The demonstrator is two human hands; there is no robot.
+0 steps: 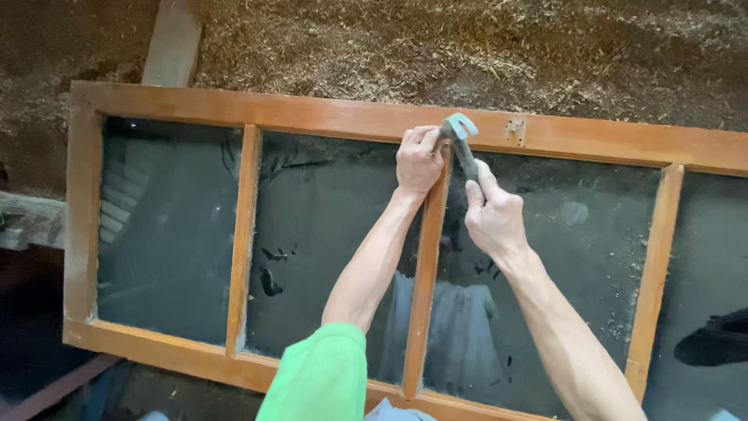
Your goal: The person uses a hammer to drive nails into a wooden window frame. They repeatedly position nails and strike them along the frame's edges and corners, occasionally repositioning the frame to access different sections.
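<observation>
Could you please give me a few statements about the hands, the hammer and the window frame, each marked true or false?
1. The right hand grips the handle of a claw hammer. True.
2. The hammer's head is at the bottom rail of the wooden window frame. False: it is at the top rail, where an upright bar meets it.
3. The left hand rests at the top of that upright bar. True.
4. The frame's panes have no glass. False: the glass panes show reflections.
5. Sawdust covers the ground beyond the frame. True.
</observation>
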